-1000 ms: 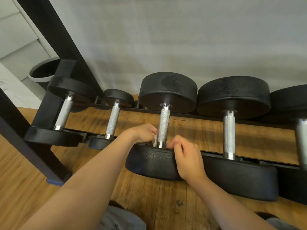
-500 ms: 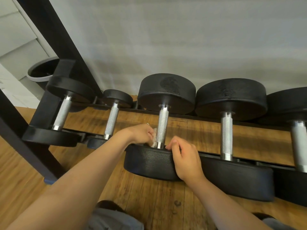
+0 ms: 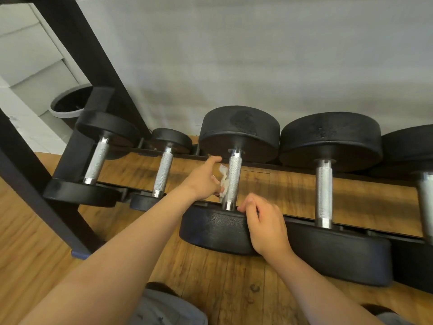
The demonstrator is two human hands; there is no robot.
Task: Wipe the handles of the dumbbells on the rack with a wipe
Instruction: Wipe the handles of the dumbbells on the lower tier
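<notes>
Several black dumbbells with knurled silver handles lie across a low black rack (image 3: 295, 170). My left hand (image 3: 202, 180) holds a crumpled white wipe (image 3: 223, 181) against the left side of the middle dumbbell's handle (image 3: 235, 174), about halfway up it, with the index finger stretched toward the far head (image 3: 239, 127). My right hand (image 3: 266, 225) grips the top edge of that dumbbell's near head (image 3: 210, 231), fingers curled just right of the handle's base.
To the left lie a medium dumbbell (image 3: 97, 160) and a small one (image 3: 162, 171); to the right, a large dumbbell (image 3: 324, 191) and another (image 3: 426, 202) cut by the frame edge. A black frame post (image 3: 35, 184) slants at left, with a grey bin (image 3: 68, 106) behind. The floor is wood.
My left hand has slid from the handle's base up toward its middle with the wipe, its fingers spreading out. My right hand has stayed on the near head.
</notes>
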